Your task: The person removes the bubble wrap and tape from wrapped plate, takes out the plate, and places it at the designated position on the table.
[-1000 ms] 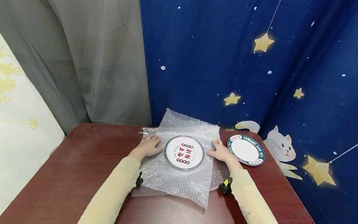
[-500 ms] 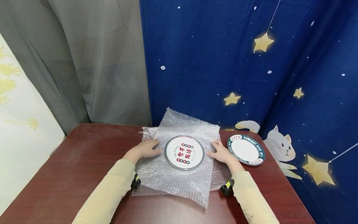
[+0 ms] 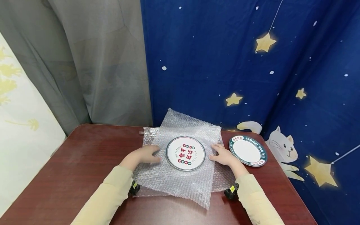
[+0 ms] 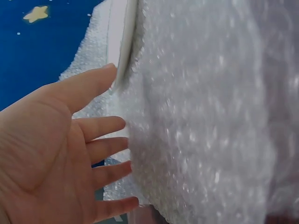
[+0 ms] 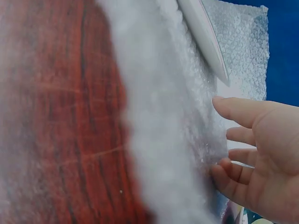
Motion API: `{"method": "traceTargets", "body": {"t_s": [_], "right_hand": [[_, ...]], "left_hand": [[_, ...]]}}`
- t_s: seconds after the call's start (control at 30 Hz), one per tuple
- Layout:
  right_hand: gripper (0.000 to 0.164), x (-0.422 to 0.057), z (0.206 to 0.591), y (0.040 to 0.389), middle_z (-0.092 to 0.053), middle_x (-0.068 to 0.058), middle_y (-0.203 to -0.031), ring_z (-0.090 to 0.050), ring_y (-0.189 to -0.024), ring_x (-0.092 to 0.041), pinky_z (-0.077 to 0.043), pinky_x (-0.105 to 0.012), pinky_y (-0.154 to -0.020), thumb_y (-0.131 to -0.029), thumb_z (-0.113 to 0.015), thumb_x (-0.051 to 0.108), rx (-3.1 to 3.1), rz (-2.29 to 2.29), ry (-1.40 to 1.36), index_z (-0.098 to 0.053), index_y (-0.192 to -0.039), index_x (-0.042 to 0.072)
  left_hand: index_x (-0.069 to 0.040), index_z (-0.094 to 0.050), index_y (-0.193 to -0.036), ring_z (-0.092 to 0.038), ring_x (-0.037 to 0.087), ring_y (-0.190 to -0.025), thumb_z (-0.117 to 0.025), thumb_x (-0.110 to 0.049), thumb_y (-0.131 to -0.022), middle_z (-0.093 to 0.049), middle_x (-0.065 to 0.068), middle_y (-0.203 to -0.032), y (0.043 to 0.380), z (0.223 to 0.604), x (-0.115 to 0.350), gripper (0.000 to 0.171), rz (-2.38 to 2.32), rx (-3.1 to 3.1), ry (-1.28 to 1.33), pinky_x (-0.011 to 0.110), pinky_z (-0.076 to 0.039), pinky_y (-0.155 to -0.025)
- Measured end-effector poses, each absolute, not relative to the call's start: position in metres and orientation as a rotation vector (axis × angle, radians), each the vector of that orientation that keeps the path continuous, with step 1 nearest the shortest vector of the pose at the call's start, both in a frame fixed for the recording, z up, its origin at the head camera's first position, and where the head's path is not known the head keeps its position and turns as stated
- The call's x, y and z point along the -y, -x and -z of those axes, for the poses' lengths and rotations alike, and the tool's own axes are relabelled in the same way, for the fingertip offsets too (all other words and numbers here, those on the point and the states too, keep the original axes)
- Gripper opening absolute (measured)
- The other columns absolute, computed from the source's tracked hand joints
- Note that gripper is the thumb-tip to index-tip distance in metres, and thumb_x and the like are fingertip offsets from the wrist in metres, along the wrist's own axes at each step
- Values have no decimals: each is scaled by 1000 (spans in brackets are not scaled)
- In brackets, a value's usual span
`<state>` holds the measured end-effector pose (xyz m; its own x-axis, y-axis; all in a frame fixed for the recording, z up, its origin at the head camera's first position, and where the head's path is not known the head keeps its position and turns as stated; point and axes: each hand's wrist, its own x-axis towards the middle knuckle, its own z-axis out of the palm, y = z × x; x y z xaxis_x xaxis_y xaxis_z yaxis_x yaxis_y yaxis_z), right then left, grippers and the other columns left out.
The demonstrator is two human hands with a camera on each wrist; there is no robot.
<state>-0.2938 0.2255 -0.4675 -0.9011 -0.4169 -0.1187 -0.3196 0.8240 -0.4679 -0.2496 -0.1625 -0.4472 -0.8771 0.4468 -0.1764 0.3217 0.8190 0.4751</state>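
Observation:
A round white plate (image 3: 185, 153) with a dark rim and red and green print lies on the top sheet of bubble wrap (image 3: 182, 184). More bubble wrap lies beneath that sheet, turned at another angle. My left hand (image 3: 142, 155) is over the wrap just left of the plate, its fingers spread and straight in the left wrist view, the thumb (image 4: 96, 84) close to the plate's edge (image 4: 122, 42). On the other side, my right hand (image 3: 226, 156) has its fingers loosely bent at the wrap's right side. Neither hand holds anything; whether fingertips touch the wrap, I cannot tell.
A second plate (image 3: 262, 153) with a green lettered rim lies near the right edge of the reddish-brown table (image 3: 84, 165), beyond my right hand. Grey and blue curtains (image 3: 197, 62) hang behind the table's back edge.
My left hand has drawn back to the left, and its fingers no longer reach as far up the wrap. The right hand has shifted slightly toward me. Both plates stay put.

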Motion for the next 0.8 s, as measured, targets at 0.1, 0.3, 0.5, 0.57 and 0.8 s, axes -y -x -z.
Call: {"method": "traceTargets", "body": {"t_s": [0.1, 0.3, 0.5, 0.57, 0.8], "right_hand": [[66, -226, 464, 290, -30, -29, -147, -23, -136, -46, -24, -61, -104, -92, -62, 33, -2794, 639, 581, -40, -143, -2], [60, -229, 461, 283, -39, -27, -143, -30, -134, -44, -26, -59, -105, -91, -63, 34, -2815, 652, 584, -48, -138, -1], [55, -229, 458, 277, -50, -23, -135, -42, -127, -42, -33, -57, -101, -91, -64, 33, -2816, 727, 508, -54, -134, -1], [54, -228, 457, 274, -51, -23, -134, -43, -126, -42, -34, -56, -101, -91, -64, 32, -2812, 758, 487, -54, -133, -1], [48, -223, 457, 263, -56, -22, -126, -51, -118, -39, -41, -53, -95, -93, -62, 26, -2791, 890, 433, -54, -131, -3]], "left_hand": [[7, -45, -138, -32, 40, -135, -65, -33, -88, -38, 27, -144, 243, 447, 162, 67, -657, -2713, -583, 50, -27, -108], [6, -45, -138, -29, 42, -135, -69, -36, -85, -36, 26, -145, 230, 446, 160, 72, -648, -2712, -546, 61, -24, -105], [8, -47, -136, -30, 45, -134, -72, -35, -81, -36, 30, -143, 220, 447, 156, 74, -632, -2730, -563, 65, -25, -102], [8, -47, -136, -29, 45, -134, -74, -35, -80, -36, 30, -144, 216, 448, 155, 75, -628, -2738, -553, 66, -24, -101], [5, -46, -138, -26, 47, -135, -76, -36, -78, -33, 29, -145, 209, 451, 151, 79, -645, -2750, -496, 67, -22, -102]]}}
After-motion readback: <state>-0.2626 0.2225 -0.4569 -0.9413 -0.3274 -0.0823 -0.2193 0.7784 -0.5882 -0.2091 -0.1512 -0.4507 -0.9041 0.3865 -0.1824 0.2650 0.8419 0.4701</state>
